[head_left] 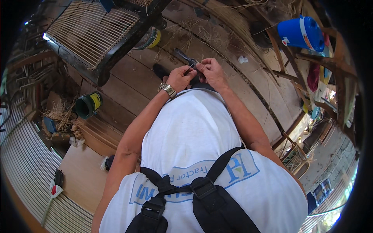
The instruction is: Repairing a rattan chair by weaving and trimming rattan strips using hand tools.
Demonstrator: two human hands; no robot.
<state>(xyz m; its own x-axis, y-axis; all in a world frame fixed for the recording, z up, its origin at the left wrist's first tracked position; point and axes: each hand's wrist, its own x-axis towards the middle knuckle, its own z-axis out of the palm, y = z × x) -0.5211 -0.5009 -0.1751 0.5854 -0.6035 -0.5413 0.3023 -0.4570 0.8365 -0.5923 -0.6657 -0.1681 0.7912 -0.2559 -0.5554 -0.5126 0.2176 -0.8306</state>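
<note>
Both of my hands are close together in front of my waist, with their fingertips almost meeting. A dark slim tool (184, 56) points away from me to the upper left, and its near end runs in between my fingers. My right hand (213, 73) is closed round that near end. My left hand (179, 79), with a metal watch (167, 89) at its wrist, is pinched shut just beside it. What the left fingertips hold is too small to make out. My dark shoe (160, 71) shows past the left hand.
A dark-framed piece of furniture with a slatted cane panel (97, 25) stands at the upper left. Pails stand about: a green one (86, 106) at left, another (149, 40) beside the frame, and a blue jug (301, 33) at upper right. Loose fibre strands (211, 31) litter the floor.
</note>
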